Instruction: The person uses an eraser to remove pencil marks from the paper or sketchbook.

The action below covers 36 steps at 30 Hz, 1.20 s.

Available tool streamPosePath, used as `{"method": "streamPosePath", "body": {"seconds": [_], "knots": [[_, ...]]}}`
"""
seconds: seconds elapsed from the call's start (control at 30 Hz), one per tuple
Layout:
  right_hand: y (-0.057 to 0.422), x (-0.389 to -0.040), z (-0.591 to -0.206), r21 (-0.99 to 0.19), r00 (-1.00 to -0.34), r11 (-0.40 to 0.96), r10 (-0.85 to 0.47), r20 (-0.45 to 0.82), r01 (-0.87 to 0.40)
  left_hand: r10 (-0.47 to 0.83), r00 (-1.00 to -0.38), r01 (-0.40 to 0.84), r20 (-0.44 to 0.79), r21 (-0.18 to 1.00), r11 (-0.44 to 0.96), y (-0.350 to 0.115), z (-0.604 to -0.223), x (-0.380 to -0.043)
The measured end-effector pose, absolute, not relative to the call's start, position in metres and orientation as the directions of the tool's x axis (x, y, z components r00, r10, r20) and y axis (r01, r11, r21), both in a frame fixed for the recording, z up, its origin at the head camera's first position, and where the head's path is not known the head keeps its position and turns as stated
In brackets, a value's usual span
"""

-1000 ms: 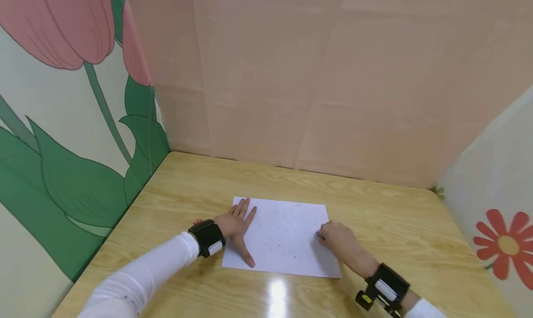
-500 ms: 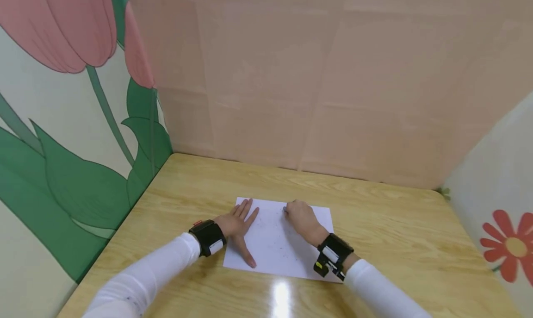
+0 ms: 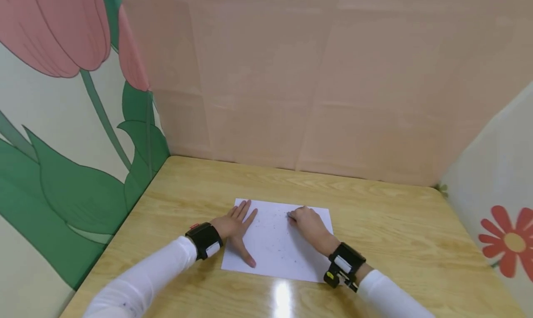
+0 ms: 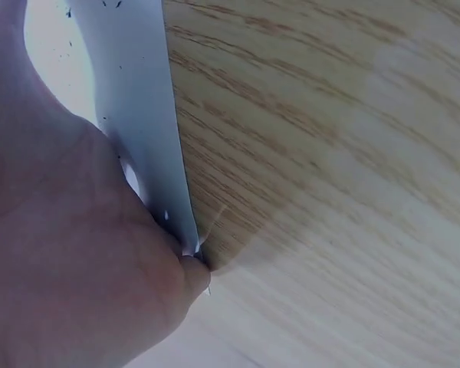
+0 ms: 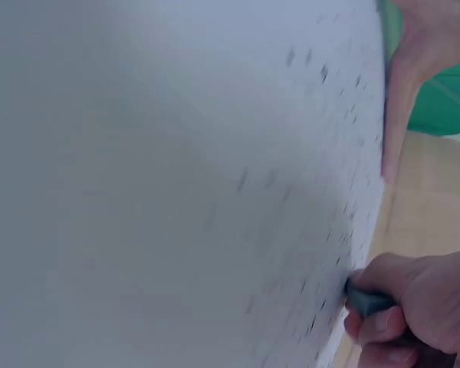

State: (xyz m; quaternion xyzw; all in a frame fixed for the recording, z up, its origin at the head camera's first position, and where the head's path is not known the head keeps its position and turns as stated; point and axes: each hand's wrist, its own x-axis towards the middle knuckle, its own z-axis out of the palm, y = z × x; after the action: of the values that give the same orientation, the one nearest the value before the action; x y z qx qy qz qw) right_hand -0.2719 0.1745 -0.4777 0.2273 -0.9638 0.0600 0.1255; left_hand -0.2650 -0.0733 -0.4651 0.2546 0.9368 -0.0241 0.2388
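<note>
A white sheet of paper (image 3: 270,244), strewn with small dark crumbs, lies on the wooden table. My left hand (image 3: 236,230) rests on the sheet's left side with fingers spread and thumb pointing toward the near edge. In the left wrist view the left hand (image 4: 77,230) covers part of the paper (image 4: 142,100). Over the upper right part of the sheet, my right hand (image 3: 310,225) grips a small dark grey eraser (image 5: 368,300) with curled fingers. Its tip touches the paper in the right wrist view; the rest is hidden in the right hand (image 5: 437,299).
The wooden table (image 3: 200,179) runs back to a beige covered wall (image 3: 316,77). A wall with painted tulips (image 3: 58,26) stands at the left, and one with a red flower (image 3: 514,241) at the right. Black wrist straps (image 3: 205,240) sit on both arms.
My right hand has moved from the sheet's right edge left and up to its top part, then slightly back right and down, still gripping the eraser. My left hand stays in place.
</note>
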Motion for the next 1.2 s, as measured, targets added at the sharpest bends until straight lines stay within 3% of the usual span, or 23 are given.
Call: {"method": "streamPosePath", "body": {"seconds": [0.23, 0.5, 0.8, 1.0, 1.2], "knots": [[0.184, -0.265, -0.479, -0.027, -0.837, 0.882, -0.435, 0.333, -0.470, 0.527, -0.731, 0.517, -0.433, 0.151, 0.842, -0.080, -0.450, -0.253], [0.247, -0.261, -0.469, -0.157, -0.891, 0.924, -0.276, 0.361, -0.350, 0.618, -0.700, 0.566, -0.358, 0.248, 0.786, -0.094, -0.465, -0.262], [0.311, -0.262, -0.480, -0.381, -0.951, 0.890, -0.151, 0.270, -0.250, 0.651, -0.705, 0.587, -0.282, 0.284, 0.758, -0.107, -0.465, -0.267], [0.314, -0.258, -0.483, -0.291, -0.939, 0.933, -0.114, 0.324, -0.213, 0.645, -0.719, 0.577, -0.261, 0.294, 0.762, -0.110, -0.459, -0.265], [0.311, -0.247, -0.487, -0.213, -0.977, 0.971, -0.060, 0.204, -0.104, 0.646, -0.713, 0.562, -0.272, 0.329, 0.759, -0.109, -0.464, -0.262]]}}
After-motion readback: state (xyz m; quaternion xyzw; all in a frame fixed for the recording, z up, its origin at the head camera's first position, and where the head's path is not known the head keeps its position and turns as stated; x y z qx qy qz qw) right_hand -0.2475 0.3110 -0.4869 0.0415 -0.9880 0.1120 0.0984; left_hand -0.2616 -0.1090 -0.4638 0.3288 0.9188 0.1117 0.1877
